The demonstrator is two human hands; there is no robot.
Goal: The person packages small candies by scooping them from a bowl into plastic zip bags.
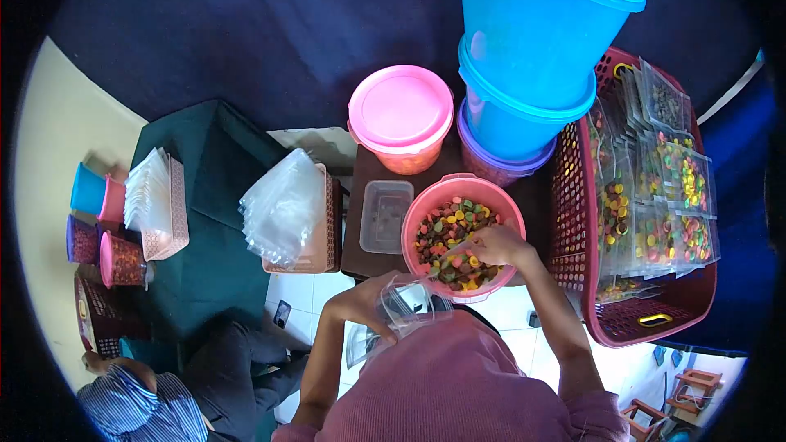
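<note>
A pink bucket (463, 181) full of small colourful candy-like pieces (458, 225) stands in front of me on a dark table. My right hand (495, 246) is inside its rim, closed around a clear scoop (450, 259) that dips into the pieces. Close to my chest, my left hand (360, 306) grips a clear plastic bag (409, 303) by its side, just below the bucket's near rim. The bag's contents cannot be made out. Left of the bucket lies a clear rectangular plastic tub (387, 217).
Behind stand a lidded pink bucket (401, 110) and stacked blue buckets (540, 49). At right, a maroon basket (610, 311) holds several filled bags (675, 188). Clear bags (286, 205) fill a basket at left. Another person (155, 401) sits at lower left.
</note>
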